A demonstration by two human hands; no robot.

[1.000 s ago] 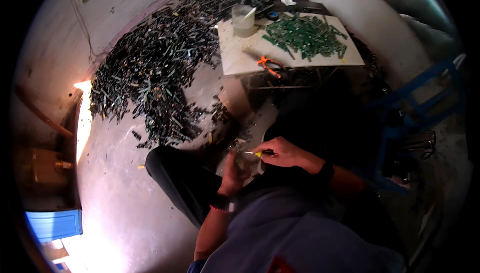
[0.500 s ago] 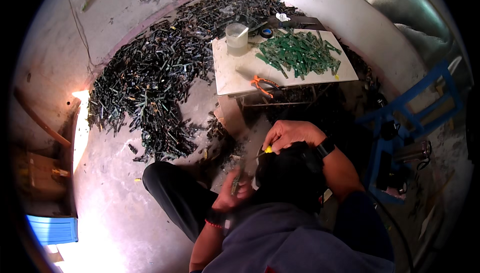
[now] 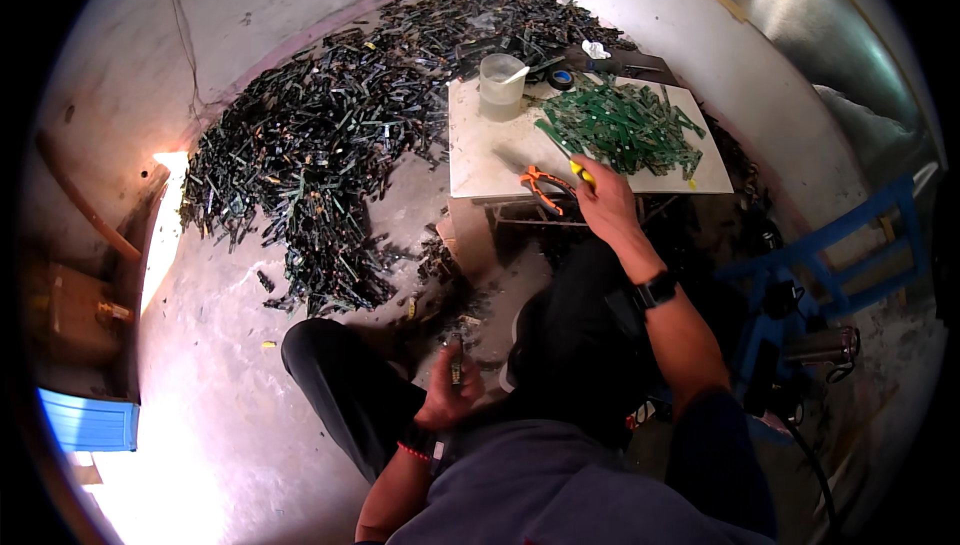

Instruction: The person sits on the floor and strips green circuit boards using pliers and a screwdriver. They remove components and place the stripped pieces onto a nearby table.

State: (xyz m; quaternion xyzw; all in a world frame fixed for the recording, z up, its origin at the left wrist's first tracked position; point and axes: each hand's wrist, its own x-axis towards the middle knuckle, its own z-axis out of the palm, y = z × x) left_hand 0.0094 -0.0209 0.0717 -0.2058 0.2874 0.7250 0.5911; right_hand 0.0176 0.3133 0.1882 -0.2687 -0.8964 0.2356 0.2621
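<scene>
My right hand [image 3: 607,207] reaches over the pale board-topped table [image 3: 480,173], closed on a yellow-handled tool [image 3: 581,171], probably a screwdriver. Its tip is at the near-left edge of the pile of green circuit-board strips [image 3: 625,125]. Orange-handled pliers [image 3: 549,201] lie just left of that hand. My left hand [image 3: 445,390] is low between my legs, closed around a small narrow circuit-board strip [image 3: 456,365]. The tabletop also carries a translucent cup [image 3: 500,93] with a white stick, and a blue-and-black tape roll [image 3: 561,80].
A heap of dark strips [image 3: 310,165] covers the floor left of and behind the table. A blue chair [image 3: 860,260] with dark equipment stands at my right, near a steel cup [image 3: 815,350]. A blue plastic object [image 3: 88,420] is at the far left, beside a bright gap.
My right hand has left my left hand and moved up and forward to the tabletop with the yellow tool. My left hand stays low, holding the strip.
</scene>
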